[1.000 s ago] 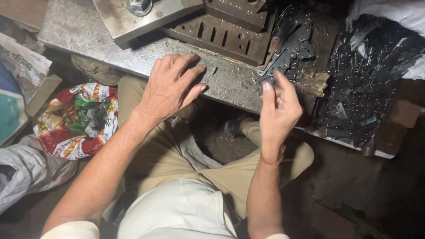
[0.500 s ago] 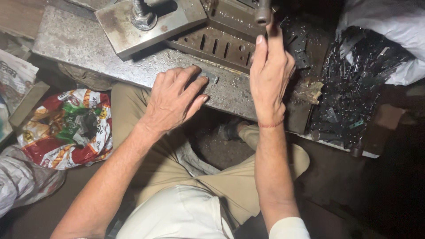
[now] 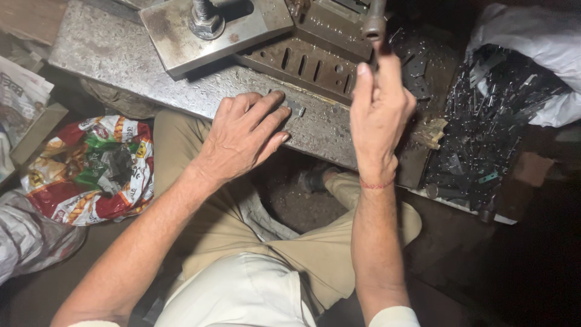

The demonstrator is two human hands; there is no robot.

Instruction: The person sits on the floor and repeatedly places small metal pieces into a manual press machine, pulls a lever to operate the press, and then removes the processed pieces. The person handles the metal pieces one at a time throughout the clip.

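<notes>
The left hand [image 3: 245, 136] lies palm down on the front edge of the steel worktop [image 3: 121, 51], fingers spread and flat; its grip is wide and holds nothing. The fingertips [image 3: 275, 97] rest just beside a small metal piece [image 3: 296, 109] on the worktop, though I cannot tell whether they touch it.

The right hand [image 3: 380, 112] is raised upright, its grip wrapped around a dark lever [image 3: 374, 21] that comes down from the top edge of the view. The fingers [image 3: 363, 82] curl about the lever's lower end, which is partly hidden behind them. A red thread [image 3: 375, 183] circles that wrist.

Behind the left hand sits a slotted die block [image 3: 296, 63], and left of it a thick plate [image 3: 175, 30] with a large bolt [image 3: 204, 18] standing in it. To the right of the right hand a black tray [image 3: 484, 133] is heaped with small dark metal parts, with white cloth [image 3: 532, 36] beside it. On the floor to the left lies a red, green and yellow bag [image 3: 91, 169], and newspaper [image 3: 21, 97] near it. The person sits in khaki trousers [image 3: 224, 224].
</notes>
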